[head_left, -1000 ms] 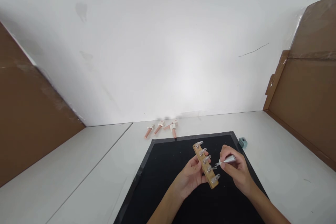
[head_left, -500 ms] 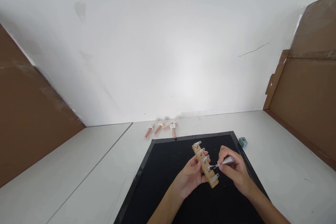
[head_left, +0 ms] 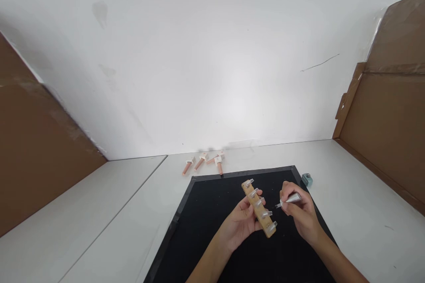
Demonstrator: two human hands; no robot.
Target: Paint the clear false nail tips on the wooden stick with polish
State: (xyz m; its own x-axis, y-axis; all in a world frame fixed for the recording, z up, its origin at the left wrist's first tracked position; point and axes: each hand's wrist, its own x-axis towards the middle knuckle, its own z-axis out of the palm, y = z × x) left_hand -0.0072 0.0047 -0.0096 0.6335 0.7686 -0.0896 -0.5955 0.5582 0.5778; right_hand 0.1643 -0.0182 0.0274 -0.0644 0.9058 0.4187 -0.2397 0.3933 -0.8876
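A narrow wooden strip (head_left: 260,212) slants over the black mat, and several clear plastic pieces stick out from it. My left hand (head_left: 241,224) is closed around the strip from its left side, thumb on top. In my right hand (head_left: 301,213) is a small silver-white tool (head_left: 292,198) with a dark tip, pinched between the fingers. That tip points left at the strip, with a small gap between them. What the dark tip is exactly is too small to tell.
Several pink-and-white pieces (head_left: 201,160) lie beyond the black mat (head_left: 212,201). A small teal object (head_left: 307,180) stands by the mat's right corner. Brown cardboard panels flank left (head_left: 43,141) and right (head_left: 385,124), with a white wall (head_left: 199,53) behind.
My right hand has moved slightly right, drawing the tool's tip away from the strip. A clear piece near the strip's lower part now shows where the tip was. My left hand has barely moved.
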